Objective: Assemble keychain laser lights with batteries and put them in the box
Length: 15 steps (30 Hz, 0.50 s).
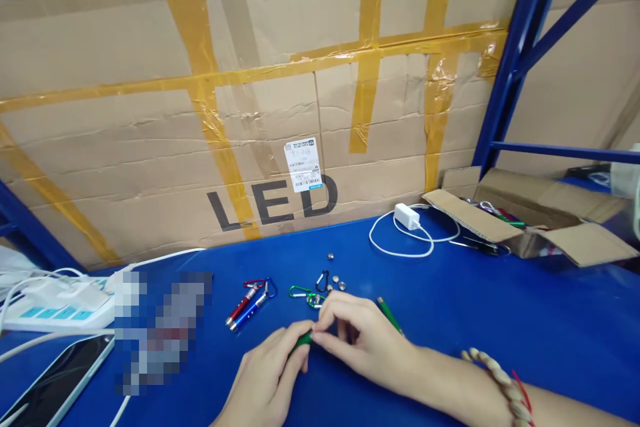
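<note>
My left hand is closed around a short green metal tube, most of it hidden by the fingers. My right hand pinches at the tube's far end; whatever lies between its fingertips is too small to make out. Just beyond the fingers lie green carabiner clips, a black carabiner clip and several small round metal pieces. Behind my right hand, partly covered, rests another green tube. To the left, a red keychain flashlight and a blue keychain flashlight lie side by side, clips attached.
A phone and a white power strip with cables occupy the left side. At the back right are a white charger with its cord and an open cardboard box. A large taped carton walls off the blue table's rear.
</note>
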Each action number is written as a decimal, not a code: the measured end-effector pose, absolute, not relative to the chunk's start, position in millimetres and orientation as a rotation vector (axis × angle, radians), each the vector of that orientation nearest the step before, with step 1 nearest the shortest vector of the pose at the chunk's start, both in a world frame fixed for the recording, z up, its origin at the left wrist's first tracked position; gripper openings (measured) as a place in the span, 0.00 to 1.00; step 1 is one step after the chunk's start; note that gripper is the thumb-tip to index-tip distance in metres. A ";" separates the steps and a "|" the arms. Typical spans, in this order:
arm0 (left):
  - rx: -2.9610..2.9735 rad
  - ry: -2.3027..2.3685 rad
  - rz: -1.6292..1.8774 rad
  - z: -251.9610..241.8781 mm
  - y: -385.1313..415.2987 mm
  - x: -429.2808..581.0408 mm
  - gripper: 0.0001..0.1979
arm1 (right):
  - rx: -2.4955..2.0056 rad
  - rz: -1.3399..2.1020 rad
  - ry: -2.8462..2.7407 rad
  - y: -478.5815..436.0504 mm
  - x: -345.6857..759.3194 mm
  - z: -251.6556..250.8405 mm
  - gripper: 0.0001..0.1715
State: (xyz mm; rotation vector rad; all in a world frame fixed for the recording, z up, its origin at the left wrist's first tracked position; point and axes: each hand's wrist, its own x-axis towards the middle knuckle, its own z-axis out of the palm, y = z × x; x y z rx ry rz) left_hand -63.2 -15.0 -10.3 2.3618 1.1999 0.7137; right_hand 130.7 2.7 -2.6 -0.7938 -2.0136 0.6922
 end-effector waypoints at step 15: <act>2.578 1.367 0.760 3.8 -21.8 -56.5 0.09 | -0.981 0.332 -2.140 -12.6 136.6 7.0 0.11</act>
